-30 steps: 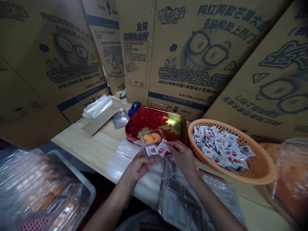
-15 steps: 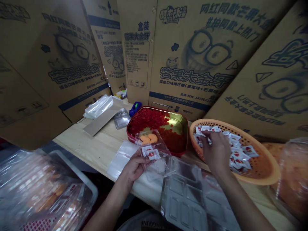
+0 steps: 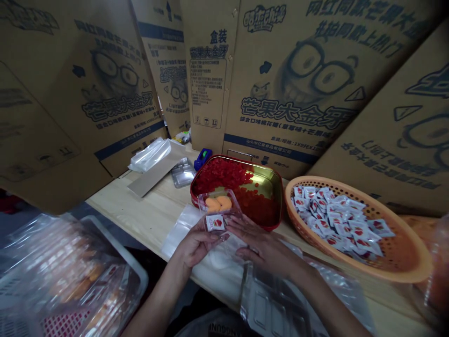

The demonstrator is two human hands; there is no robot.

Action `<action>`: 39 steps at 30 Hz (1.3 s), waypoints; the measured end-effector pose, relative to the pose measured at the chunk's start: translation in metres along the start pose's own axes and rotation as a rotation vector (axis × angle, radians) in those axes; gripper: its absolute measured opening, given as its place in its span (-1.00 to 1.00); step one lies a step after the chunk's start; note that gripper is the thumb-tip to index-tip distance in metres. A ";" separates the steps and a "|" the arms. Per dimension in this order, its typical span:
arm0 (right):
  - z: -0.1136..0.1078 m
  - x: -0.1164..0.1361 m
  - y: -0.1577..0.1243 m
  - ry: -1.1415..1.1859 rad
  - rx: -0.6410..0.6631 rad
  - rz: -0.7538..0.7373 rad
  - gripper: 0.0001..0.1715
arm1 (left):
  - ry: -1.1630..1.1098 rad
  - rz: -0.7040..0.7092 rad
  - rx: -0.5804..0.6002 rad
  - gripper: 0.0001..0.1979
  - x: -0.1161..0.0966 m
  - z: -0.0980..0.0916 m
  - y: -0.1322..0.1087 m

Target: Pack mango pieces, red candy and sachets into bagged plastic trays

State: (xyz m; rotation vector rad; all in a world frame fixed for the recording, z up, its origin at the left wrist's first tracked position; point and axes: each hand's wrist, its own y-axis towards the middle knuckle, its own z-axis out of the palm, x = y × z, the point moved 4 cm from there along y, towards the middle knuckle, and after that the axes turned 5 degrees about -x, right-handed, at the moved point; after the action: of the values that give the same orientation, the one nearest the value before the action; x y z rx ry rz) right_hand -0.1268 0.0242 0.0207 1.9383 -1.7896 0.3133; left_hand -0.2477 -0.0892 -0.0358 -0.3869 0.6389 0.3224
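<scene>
My left hand [image 3: 199,241] grips the near edge of a clear plastic tray [image 3: 235,202], thumb on top. Two orange candy pieces [image 3: 218,204] lie in the tray's far compartment. A small white sachet [image 3: 215,223] with a red print is nearer, by my left fingers. My right hand [image 3: 257,243] reaches over the tray's right side, fingers stretched out and lying across it next to the sachet. Whatever lies under those fingers is hidden. Just beyond the tray is a red tin [image 3: 277,187] with red bits inside.
An orange basket [image 3: 403,234] of white sachets [image 3: 336,215] stands to the right. Empty clear trays [image 3: 277,304] lie in front of me. At the lower left, a white crate [image 3: 136,271] holds filled packs. Cardboard boxes [image 3: 298,117] wall the back; a blue tape dispenser [image 3: 202,158] sits beside the tin.
My right hand has left the sachet basket and moved left onto the tray. My left hand still holds the tray. The view has shifted slightly.
</scene>
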 end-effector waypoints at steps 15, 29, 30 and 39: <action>-0.002 -0.117 0.031 -0.110 0.066 0.681 -0.75 | -0.056 0.017 -0.150 -0.39 -0.022 -0.044 -0.008; -0.002 -0.142 0.018 0.147 -0.227 0.736 -0.83 | -0.006 0.103 -0.201 -0.41 -0.040 -0.054 0.006; -0.006 -0.136 0.019 0.183 -0.283 0.721 -0.82 | 0.000 0.108 -0.202 -0.41 -0.040 -0.053 0.007; -0.007 -0.042 0.062 0.315 -0.248 0.225 -0.84 | 0.008 0.114 -0.198 -0.43 -0.040 -0.044 0.016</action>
State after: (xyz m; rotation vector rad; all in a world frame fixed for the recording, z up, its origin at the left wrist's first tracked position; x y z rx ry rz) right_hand -0.1914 0.0626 0.0179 1.4335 -1.7431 0.4234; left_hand -0.3074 -0.1015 -0.0470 -0.5428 0.6400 0.4956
